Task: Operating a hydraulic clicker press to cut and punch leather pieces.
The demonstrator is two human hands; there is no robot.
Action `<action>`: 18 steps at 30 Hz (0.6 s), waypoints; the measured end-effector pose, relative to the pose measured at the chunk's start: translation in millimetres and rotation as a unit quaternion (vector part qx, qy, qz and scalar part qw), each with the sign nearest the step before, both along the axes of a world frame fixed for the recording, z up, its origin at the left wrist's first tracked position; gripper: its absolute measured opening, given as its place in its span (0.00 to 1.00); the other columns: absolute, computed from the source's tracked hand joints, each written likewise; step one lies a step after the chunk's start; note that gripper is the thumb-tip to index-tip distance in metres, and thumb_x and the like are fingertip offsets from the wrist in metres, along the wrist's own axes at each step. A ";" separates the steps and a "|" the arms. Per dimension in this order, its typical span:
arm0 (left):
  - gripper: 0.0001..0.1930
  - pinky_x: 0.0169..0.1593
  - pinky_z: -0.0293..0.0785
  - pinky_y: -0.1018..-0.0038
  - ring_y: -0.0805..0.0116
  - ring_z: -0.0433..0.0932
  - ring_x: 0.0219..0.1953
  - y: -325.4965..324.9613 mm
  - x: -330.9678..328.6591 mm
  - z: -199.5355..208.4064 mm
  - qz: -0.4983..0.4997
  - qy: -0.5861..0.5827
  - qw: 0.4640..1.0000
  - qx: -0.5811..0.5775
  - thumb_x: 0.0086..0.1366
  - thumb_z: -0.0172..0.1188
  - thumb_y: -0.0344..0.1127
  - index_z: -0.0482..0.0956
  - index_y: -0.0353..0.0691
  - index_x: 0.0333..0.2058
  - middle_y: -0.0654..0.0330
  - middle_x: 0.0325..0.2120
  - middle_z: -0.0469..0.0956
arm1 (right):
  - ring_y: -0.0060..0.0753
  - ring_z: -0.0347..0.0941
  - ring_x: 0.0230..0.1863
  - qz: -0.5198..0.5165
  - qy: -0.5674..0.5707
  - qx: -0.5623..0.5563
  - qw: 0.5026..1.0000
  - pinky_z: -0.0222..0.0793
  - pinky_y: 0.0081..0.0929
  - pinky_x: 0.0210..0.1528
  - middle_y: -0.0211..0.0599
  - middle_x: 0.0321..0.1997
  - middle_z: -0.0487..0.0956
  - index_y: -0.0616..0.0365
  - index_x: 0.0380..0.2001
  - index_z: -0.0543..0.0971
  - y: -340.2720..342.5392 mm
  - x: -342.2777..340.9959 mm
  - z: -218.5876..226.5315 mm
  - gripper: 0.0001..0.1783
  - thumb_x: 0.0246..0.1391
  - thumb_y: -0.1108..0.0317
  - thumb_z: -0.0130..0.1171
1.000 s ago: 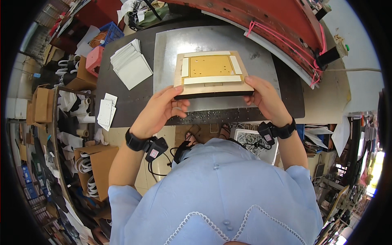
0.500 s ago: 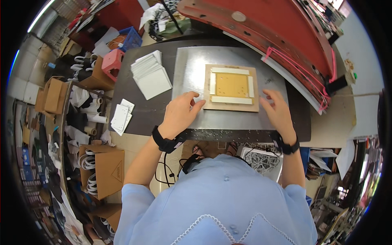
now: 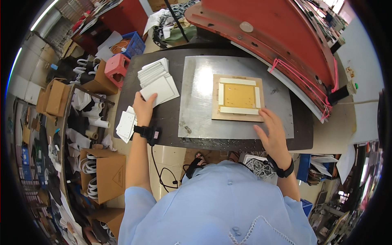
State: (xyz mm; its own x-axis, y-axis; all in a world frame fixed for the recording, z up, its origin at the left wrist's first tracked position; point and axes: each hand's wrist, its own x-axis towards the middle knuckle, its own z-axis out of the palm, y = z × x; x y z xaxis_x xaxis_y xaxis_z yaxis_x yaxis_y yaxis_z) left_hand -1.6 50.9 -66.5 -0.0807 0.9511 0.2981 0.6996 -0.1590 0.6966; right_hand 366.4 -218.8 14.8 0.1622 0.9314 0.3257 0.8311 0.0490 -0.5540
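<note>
A brown square board (image 3: 238, 98) with a yellow centre framed by white strips lies flat on a grey metal plate (image 3: 196, 102) on the dark table. My right hand (image 3: 272, 132) rests open on the plate, fingertips touching the board's near right corner. My left hand (image 3: 144, 107) reaches left onto the near corner of a fanned stack of white cards (image 3: 157, 80) and touches the top card; I cannot tell if it grips it.
A large red press lid (image 3: 277, 36) arches over the table's far side. A small pile of white sheets (image 3: 125, 123) sits at the table's left edge. Cardboard boxes (image 3: 104, 179), a pink stool (image 3: 116, 67) and a blue crate (image 3: 132, 44) crowd the floor on the left.
The board was held up in both hands, then set down on the metal plate. My left hand has left it and moved left to the white card stack; my right stays by the board.
</note>
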 end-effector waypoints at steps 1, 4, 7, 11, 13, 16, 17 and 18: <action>0.20 0.40 0.74 0.64 0.51 0.81 0.32 0.0 -0.3 -1.3 -0.029 -0.023 0.999 0.031 0.55 0.69 0.46 0.76 0.33 0.30 0.49 0.28 0.82 | 0.53 0.67 0.58 -0.001 0.006 0.000 1.000 0.62 0.40 0.60 0.48 0.58 0.72 0.64 0.53 0.72 -2.6 -0.3 2.4 0.24 0.54 0.67 0.61; 0.18 0.33 0.69 0.61 0.54 0.79 0.27 -13.7 -0.2 28.9 -0.009 0.111 0.994 -0.001 0.67 0.57 0.44 0.74 0.31 0.29 0.47 0.24 0.78 | 0.50 0.70 0.55 -0.006 0.030 -0.007 1.000 0.65 0.39 0.57 0.47 0.54 0.75 0.63 0.48 0.76 -9.5 -0.3 10.0 0.19 0.55 0.67 0.60; 0.18 0.28 0.65 0.75 0.77 0.72 0.25 -43.1 6.0 68.5 -0.057 -0.001 0.998 0.034 0.71 0.53 0.43 0.77 0.32 0.31 0.56 0.20 0.75 | 0.39 0.78 0.43 0.002 0.095 -0.027 0.995 0.73 0.31 0.46 0.45 0.46 0.80 0.64 0.45 0.78 -14.8 -2.2 11.7 0.14 0.57 0.67 0.59; 0.14 0.32 0.67 0.83 0.84 0.72 0.29 -101.0 60.1 90.2 -0.215 -0.287 0.921 -0.150 0.71 0.55 0.41 0.81 0.33 0.38 0.67 0.27 0.80 | 0.15 0.75 0.31 0.037 0.419 -0.169 0.891 0.70 0.15 0.32 0.34 0.37 0.81 0.63 0.46 0.79 -12.6 -15.9 18.8 0.13 0.63 0.67 0.54; 0.14 0.35 0.69 0.84 0.84 0.72 0.30 -134.3 86.3 87.0 -0.279 -0.282 0.889 -0.229 0.70 0.56 0.39 0.81 0.33 0.42 0.69 0.30 0.80 | 0.17 0.75 0.30 0.055 0.457 -0.176 0.870 0.69 0.17 0.31 0.30 0.30 0.79 0.64 0.46 0.77 -7.1 -31.0 29.5 0.14 0.63 0.65 0.55; 0.14 0.38 0.71 0.82 0.84 0.73 0.35 -166.4 126.4 90.7 -0.356 -0.310 0.835 -0.283 0.71 0.54 0.38 0.79 0.31 0.45 0.66 0.33 0.80 | 0.16 0.72 0.27 0.039 0.448 -0.194 0.872 0.67 0.18 0.28 0.28 0.25 0.76 0.63 0.41 0.76 -6.2 -30.5 30.7 0.12 0.63 0.64 0.55; 0.15 0.40 0.71 0.81 0.83 0.73 0.37 -163.9 128.6 87.8 -0.374 -0.295 0.827 -0.298 0.71 0.54 0.38 0.78 0.31 0.46 0.65 0.35 0.80 | 0.16 0.71 0.26 0.024 0.435 -0.202 0.877 0.66 0.18 0.28 0.28 0.25 0.75 0.62 0.39 0.76 -6.9 -27.0 28.0 0.12 0.63 0.63 0.54; 0.15 0.43 0.71 0.80 0.81 0.74 0.38 -158.5 131.9 83.1 -0.392 -0.279 0.819 -0.312 0.71 0.54 0.39 0.77 0.31 0.47 0.64 0.37 0.80 | 0.15 0.70 0.24 0.011 0.422 -0.210 0.882 0.65 0.18 0.27 0.28 0.24 0.75 0.62 0.37 0.76 -7.4 -22.9 25.1 0.11 0.63 0.63 0.54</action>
